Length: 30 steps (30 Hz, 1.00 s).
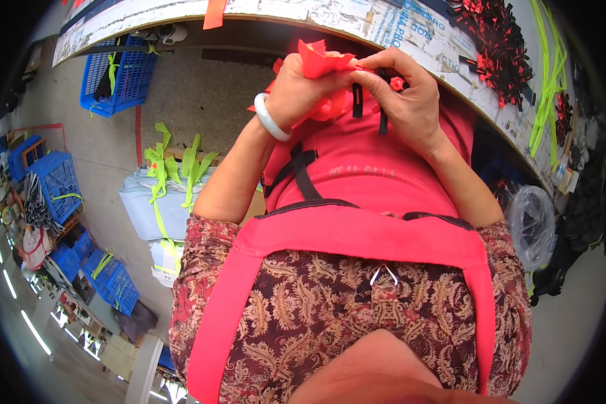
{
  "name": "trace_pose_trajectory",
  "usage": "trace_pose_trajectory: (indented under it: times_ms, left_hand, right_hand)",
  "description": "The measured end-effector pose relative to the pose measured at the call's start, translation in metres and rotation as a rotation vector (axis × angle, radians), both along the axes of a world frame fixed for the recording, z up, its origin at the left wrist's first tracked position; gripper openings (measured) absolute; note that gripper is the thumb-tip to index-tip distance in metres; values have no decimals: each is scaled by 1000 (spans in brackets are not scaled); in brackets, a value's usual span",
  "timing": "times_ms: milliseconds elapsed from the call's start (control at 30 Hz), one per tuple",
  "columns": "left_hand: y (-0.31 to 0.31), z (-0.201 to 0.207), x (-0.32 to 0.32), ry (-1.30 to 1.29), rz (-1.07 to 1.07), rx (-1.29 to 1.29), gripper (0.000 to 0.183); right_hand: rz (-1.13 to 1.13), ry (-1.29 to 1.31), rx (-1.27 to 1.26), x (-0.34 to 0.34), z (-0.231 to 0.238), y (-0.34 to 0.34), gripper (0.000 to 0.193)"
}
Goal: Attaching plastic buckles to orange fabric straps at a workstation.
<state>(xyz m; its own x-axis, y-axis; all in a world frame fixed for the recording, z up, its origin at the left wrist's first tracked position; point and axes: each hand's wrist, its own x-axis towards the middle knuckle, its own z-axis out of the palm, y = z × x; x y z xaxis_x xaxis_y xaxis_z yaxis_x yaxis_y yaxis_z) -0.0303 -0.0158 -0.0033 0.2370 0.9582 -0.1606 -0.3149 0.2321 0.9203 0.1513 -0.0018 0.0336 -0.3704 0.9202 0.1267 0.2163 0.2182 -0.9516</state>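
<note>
My left hand (pixel 301 86), with a pale bangle at its wrist, is closed around a bunch of bright orange-red fabric pieces (pixel 320 59). Part of the bunch hangs below the fingers, over the red apron (pixel 363 161) on my lap. Beside it, my right hand (pixel 411 97) is closed, its thumb and forefinger pinching at the edge of the orange-red fabric. Short black strips (pixel 357 101) hang under the right fingers, and a bit of red shows in that palm. The fingers hide exactly where strips and fabric meet.
The worktable edge (pixel 384 30) curves just beyond my hands. On it lie a heap of black-and-red strips (pixel 495 50) and long neon-yellow strips (pixel 549 81). Blue crates (pixel 118 77) stand at the left, near a stack of pale-blue folded cloth (pixel 145 205). Clear plastic (pixel 532 225) lies at right.
</note>
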Motion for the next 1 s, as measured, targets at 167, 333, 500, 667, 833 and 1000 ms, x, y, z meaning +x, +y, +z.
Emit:
trace_pose_trajectory:
  times_ms: [167, 333, 500, 667, 833, 1000]
  left_hand:
    - [5, 0, -12, 47, -206, 67, 13]
    - [3, -3, -8, -11, -141, 59, 7]
    - [2, -8, -7, -16, -125, 29, 8]
    - [4, -7, -7, 26, -175, 14, 8]
    - [2, -4, 1, 108, -60, 149, 6]
    - [2, -6, 2, 6, -104, -95, 15]
  right_hand:
    - [10, -16, 59, 0, -2, -2, 14]
    - [25, -6, 102, -3, -2, -1, 15]
    - [38, -50, 86, -2, -3, 2, 14]
    - [14, -57, 60, 0, -3, 0, 13]
    - [6, -56, 40, -1, 1, -2, 13]
    - [-13, -85, -115, 9, -6, 1, 16]
